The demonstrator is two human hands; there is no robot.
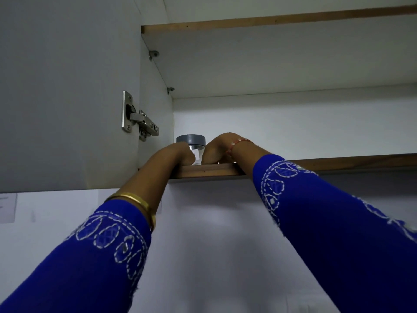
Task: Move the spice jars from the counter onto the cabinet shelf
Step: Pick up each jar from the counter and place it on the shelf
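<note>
A clear spice jar [196, 154] with a grey lid [190, 139] stands on the cabinet shelf [209, 171], close to its front edge and near the left wall. My left hand [179, 154] holds the jar from the left. My right hand [215, 150] curls round it from the right, fingers bent down toward the shelf board. Both hands hide most of the glass body, and the jar hides their fingertips. Both forearms wear blue embroidered sleeves. The counter is out of view.
The open cabinet door [67, 91] hangs at the left with a metal hinge [138, 118]. An upper shelf board [270, 21] roofs the compartment. To the right of my hands the shelf [338, 160] runs on to the frame's edge. A pale wall lies below.
</note>
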